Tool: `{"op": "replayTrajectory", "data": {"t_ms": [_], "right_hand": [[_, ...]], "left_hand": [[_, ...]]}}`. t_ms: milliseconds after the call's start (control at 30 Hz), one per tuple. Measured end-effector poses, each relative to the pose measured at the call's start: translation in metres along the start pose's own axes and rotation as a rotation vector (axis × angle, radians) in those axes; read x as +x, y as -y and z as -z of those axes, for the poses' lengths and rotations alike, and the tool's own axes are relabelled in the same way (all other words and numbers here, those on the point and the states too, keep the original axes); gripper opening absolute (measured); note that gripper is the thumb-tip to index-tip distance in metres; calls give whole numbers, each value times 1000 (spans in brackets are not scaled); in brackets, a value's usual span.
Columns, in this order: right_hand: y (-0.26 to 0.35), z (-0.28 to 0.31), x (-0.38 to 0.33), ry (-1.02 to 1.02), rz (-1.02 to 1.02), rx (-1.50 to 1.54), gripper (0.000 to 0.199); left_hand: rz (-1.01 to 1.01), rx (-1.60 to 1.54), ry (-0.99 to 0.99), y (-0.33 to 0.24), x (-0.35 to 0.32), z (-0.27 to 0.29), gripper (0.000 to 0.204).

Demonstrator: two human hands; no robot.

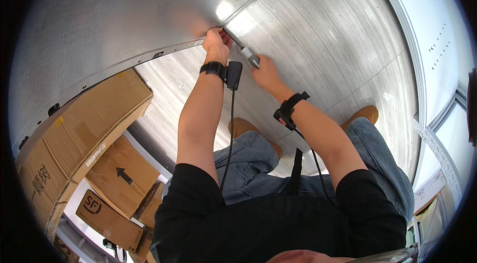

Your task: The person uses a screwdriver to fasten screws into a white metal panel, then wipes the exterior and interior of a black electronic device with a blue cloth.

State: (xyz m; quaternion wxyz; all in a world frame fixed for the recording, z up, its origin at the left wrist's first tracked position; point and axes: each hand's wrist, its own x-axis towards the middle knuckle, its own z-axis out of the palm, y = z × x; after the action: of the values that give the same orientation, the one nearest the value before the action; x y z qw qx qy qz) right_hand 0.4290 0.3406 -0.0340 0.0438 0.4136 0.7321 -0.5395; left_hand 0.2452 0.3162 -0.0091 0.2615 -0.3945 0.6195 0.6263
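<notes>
Grey tool [247,55]: short, cylindrical, tip at the metal panel [124,9] seam. My right hand [265,71] grips it; my left hand [216,40], fingers curled closed, presses the seam.

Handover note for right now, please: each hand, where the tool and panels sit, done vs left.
Left hand: fingertips pressed at the seam where the metal wall panel meets the metal floor.
Right hand: gripping a grey-handled tool, its tip aimed into that seam by the left fingers.
Cardboard boxes stacked at left, untouched.
Done: cannot tell.
Left: the seam work is in progress.
</notes>
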Motion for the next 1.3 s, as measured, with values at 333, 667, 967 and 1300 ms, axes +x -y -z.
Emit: {"op": "replayTrajectory", "data": {"t_ms": [333,667,967,1300], "right_hand": [[41,38,-14,121,-82,-38,47],[24,30,-8,137,14,121,43],[-2,12,5,88,90,61,41],[18,16,-3,225,-215,270,48]], "left_hand": [[12,18,43,3,14,5,12],[10,-3,8,1,7,1,5],[-16,56,-7,2,0,-2,9],[-35,134,18,0,6,3,11]]}}
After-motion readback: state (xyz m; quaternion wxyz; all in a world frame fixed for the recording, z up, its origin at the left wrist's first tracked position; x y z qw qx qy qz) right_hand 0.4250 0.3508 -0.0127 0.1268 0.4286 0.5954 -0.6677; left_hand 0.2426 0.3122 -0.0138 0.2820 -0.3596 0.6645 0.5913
